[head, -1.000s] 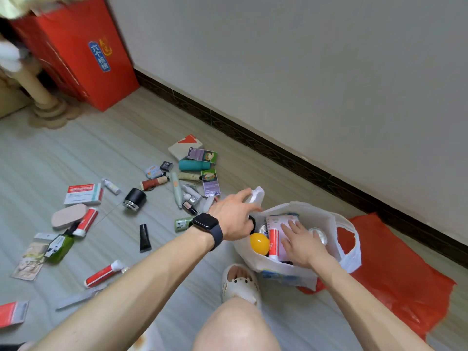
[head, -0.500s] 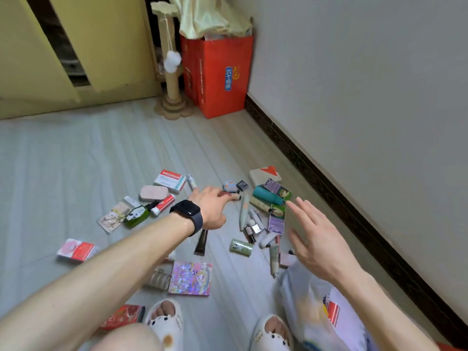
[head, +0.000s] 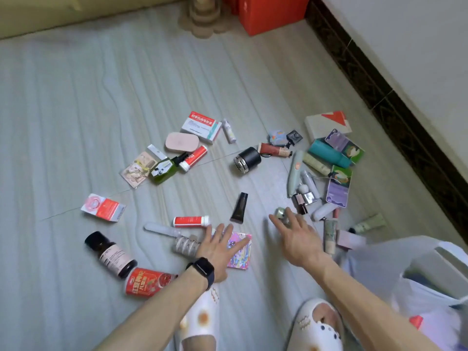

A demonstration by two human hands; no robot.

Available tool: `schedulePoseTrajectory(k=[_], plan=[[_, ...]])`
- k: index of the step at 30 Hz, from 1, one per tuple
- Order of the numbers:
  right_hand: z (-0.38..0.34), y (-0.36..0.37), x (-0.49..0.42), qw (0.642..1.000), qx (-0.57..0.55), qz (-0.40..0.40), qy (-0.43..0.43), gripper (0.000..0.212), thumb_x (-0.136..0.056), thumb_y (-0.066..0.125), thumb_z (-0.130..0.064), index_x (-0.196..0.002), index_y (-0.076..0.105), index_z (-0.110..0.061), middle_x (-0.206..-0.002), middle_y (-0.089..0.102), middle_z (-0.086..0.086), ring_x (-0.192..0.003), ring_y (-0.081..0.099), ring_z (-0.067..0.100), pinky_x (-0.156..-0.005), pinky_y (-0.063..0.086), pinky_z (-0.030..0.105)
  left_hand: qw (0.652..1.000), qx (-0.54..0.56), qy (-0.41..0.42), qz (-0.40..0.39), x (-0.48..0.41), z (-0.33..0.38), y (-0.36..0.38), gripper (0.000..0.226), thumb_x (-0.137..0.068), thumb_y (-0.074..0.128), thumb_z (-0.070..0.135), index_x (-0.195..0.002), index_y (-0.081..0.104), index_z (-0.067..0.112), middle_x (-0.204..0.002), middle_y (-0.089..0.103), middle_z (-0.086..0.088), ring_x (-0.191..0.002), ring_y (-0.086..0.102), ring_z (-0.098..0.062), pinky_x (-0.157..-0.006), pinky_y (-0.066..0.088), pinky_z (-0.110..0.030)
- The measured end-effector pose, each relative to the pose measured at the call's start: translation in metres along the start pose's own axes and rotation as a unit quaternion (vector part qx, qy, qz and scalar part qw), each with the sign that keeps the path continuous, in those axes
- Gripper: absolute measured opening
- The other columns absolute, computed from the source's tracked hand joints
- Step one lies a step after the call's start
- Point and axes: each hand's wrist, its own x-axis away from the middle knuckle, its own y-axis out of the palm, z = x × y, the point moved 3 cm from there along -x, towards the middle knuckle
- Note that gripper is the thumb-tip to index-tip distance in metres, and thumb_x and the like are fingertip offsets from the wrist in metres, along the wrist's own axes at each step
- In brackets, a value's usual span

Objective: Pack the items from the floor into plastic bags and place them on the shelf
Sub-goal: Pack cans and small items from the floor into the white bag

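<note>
Many small items lie scattered on the pale wood floor (head: 76, 97). My left hand (head: 220, 247), with a dark watch on the wrist, lies flat with straight fingers over a colourful square booklet (head: 240, 252) and beside a silver ribbed bottle (head: 186, 245). My right hand (head: 296, 236) hovers open, fingers spread, just in front of a small round green jar (head: 281, 212). A white plastic bag (head: 410, 272) holding items sits at the lower right. A black tube (head: 239, 207) and a red-and-white tube (head: 191, 221) lie just beyond my hands.
A dark brown bottle (head: 111, 254) and a red can (head: 149, 282) lie at the lower left. Boxes, tubes and a black cylinder (head: 247, 160) spread further out. A red box (head: 271, 13) and a scratching post base (head: 202, 21) stand at the back. The wall's dark skirting (head: 395, 102) runs along the right.
My view tilted down toward the floor. My left hand drew back from the far items onto the colourful booklet. My right hand lowered toward the small green jar.
</note>
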Motion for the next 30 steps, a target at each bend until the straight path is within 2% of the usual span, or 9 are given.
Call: schedulePoseTrajectory(k=[4,8,15,18,21,24,26,28,30], plan=[[-0.002,0.014,-0.003,0.998,0.047,0.038,0.035,0.055,-0.093,0.052,-0.023,-0.142,0.032,-0.037,-0.148,0.024,0.009,-0.12,0.039,0.036,-0.087,0.047,0.043,1.0,-0.012,0.009,0.024,-0.004,0.0,0.0,0.102,-0.078,0.063,0.026,-0.153,-0.005,0.04,-0.149,0.025,-0.016,-0.131,0.029,-0.04,-0.109,0.024,-0.049],[0.007,0.02,-0.001,0.997,-0.014,0.009,0.071,0.058,-0.094,0.052,-0.02,-0.141,0.023,-0.038,-0.13,0.035,0.01,-0.106,0.048,0.036,-0.071,0.043,0.04,0.999,-0.029,0.014,0.032,-0.006,-0.003,-0.014,0.102,-0.069,0.068,0.036,-0.15,0.007,0.038,-0.127,0.039,-0.015,-0.106,0.042,-0.033,-0.089,0.034,-0.044],[0.012,0.042,0.037,0.962,-0.234,0.031,0.135,0.03,-0.102,0.037,-0.029,-0.132,0.036,-0.027,-0.107,0.042,0.014,-0.093,0.055,0.039,-0.078,0.046,0.042,0.994,0.012,-0.004,0.113,0.021,-0.003,-0.053,0.104,-0.061,0.062,0.054,-0.151,0.011,0.039,-0.119,0.042,-0.01,-0.1,0.046,-0.032,-0.085,0.043,-0.041],[0.005,0.039,0.071,0.914,-0.365,0.101,0.142,0.031,-0.097,0.041,-0.016,-0.127,0.042,-0.023,-0.107,0.054,0.014,-0.098,0.057,0.039,-0.081,0.042,0.037,0.988,0.039,-0.003,0.149,0.043,0.0,-0.079,0.105,-0.058,0.059,0.054,-0.151,0.011,0.04,-0.118,0.042,-0.008,-0.101,0.046,-0.033,-0.087,0.045,-0.043],[0.003,0.013,0.122,0.848,-0.464,0.207,0.153,0.027,-0.101,0.041,-0.02,-0.126,0.046,-0.028,-0.11,0.061,0.006,-0.094,0.062,0.026,-0.081,0.046,0.036,0.983,0.05,0.008,0.176,0.065,0.01,-0.111,0.106,-0.059,0.061,0.054,-0.151,0.011,0.041,-0.121,0.041,-0.009,-0.104,0.045,-0.033,-0.09,0.045,-0.043],[0.011,-0.013,0.192,0.767,-0.568,0.256,0.154,0.036,-0.101,0.044,-0.019,-0.131,0.045,-0.039,-0.107,0.06,0.0,-0.071,0.066,0.009,-0.061,0.049,0.03,0.979,0.039,0.032,0.197,0.084,0.032,-0.151,0.107,-0.058,0.062,0.056,-0.151,0.009,0.043,-0.127,0.04,-0.01,-0.111,0.045,-0.033,-0.09,0.045,-0.041],[0.02,-0.025,0.234,0.69,-0.649,0.286,0.146,0.037,-0.102,0.048,-0.017,-0.13,0.048,-0.04,-0.105,0.059,0.0,-0.067,0.065,0.014,-0.05,0.05,0.029,0.976,0.033,0.046,0.212,0.09,0.045,-0.181,0.108,-0.057,0.064,0.057,-0.15,0.009,0.045,-0.127,0.04,-0.011,-0.113,0.045,-0.033,-0.089,0.046,-0.041],[0.042,-0.028,0.28,0.624,-0.683,0.346,0.156,0.035,-0.102,0.051,-0.012,-0.131,0.052,-0.032,-0.115,0.058,-0.007,-0.074,0.065,0.02,-0.056,0.053,0.023,0.968,0.022,0.081,0.236,0.096,0.07,-0.214,0.109,-0.056,0.065,0.057,-0.148,0.008,0.047,-0.126,0.041,-0.011,-0.113,0.045,-0.032,-0.086,0.048,-0.042],[0.07,-0.022,0.318,0.594,-0.674,0.396,0.188,0.034,-0.101,0.052,-0.011,-0.13,0.054,-0.03,-0.12,0.058,-0.01,-0.071,0.066,0.02,-0.062,0.054,0.023,0.958,0.009,0.118,0.262,0.102,0.096,-0.245,0.109,-0.055,0.065,0.057,-0.148,0.008,0.048,-0.125,0.041,-0.01,-0.111,0.045,-0.031,-0.084,0.049,-0.042]])
